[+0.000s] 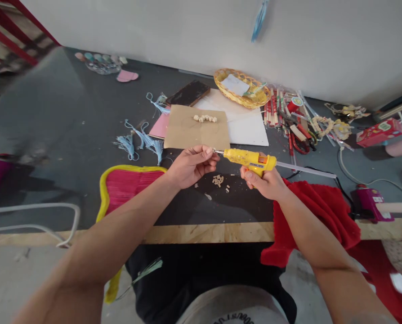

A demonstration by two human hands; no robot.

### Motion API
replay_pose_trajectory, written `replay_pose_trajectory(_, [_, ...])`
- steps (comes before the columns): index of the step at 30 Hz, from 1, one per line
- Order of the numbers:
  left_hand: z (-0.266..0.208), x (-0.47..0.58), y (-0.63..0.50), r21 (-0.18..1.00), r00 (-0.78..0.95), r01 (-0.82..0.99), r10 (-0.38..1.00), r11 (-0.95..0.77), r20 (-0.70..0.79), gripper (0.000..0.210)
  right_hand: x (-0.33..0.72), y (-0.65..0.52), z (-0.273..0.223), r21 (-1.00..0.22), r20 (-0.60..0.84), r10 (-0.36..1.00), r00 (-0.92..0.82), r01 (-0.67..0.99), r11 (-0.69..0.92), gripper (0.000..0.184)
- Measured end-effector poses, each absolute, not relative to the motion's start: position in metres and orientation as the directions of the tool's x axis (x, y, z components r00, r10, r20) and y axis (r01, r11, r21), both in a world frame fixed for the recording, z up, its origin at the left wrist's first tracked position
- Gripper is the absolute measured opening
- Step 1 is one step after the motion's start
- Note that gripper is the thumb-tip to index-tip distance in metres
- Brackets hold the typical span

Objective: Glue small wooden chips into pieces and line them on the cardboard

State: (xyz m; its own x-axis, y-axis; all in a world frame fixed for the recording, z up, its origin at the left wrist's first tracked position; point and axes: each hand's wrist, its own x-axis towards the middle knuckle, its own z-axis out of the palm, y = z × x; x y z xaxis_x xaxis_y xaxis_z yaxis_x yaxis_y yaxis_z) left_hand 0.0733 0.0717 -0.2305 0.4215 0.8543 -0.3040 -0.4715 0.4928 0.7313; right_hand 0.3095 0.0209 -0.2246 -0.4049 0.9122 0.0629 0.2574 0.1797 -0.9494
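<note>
My right hand [263, 182] is wrapped round the handle of a yellow hot glue gun [244, 157]. A long clear glue stick [305, 169] sticks out of the gun's back end. My left hand [196, 166] pinches at the gun's metal nozzle tip; what sits between the fingertips is too small to make out. Below the nozzle lies a small pile of pale beige bits [217, 181] on the dark tabletop. Beyond my hands, a row of cream-coloured little pieces [205, 119] rests on a brown paper sheet [184, 130].
Blue tassels [149, 139] lie left of the paper. A dark phone [189, 92] and a wicker basket [221, 77] stand behind. Scissors [298, 139] and red-and-white sticks lie to the right. Red cloth [317, 211] hangs over the table's wooden edge [214, 233] under my right arm.
</note>
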Motion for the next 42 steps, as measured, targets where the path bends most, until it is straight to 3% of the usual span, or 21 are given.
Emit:
replay_pose_trajectory(31, [-0.2336, 0.0718, 0.0731, 0.723, 0.447, -0.492, 0.854, 0.485, -0.268, 0.016, 0.3129, 0.0217, -0.2312, -0.935, 0.058, 0.917, -0.395, 0.3, 0.189, 0.043])
replay_pose_trajectory(42, [-0.235, 0.071, 0.0727, 0.725, 0.453, -0.495, 0.854, 0.478, -0.254, 0.015, 0.3133, 0.0219, -0.2322, -0.935, 0.086, 0.916, -0.391, 0.285, 0.209, 0.036])
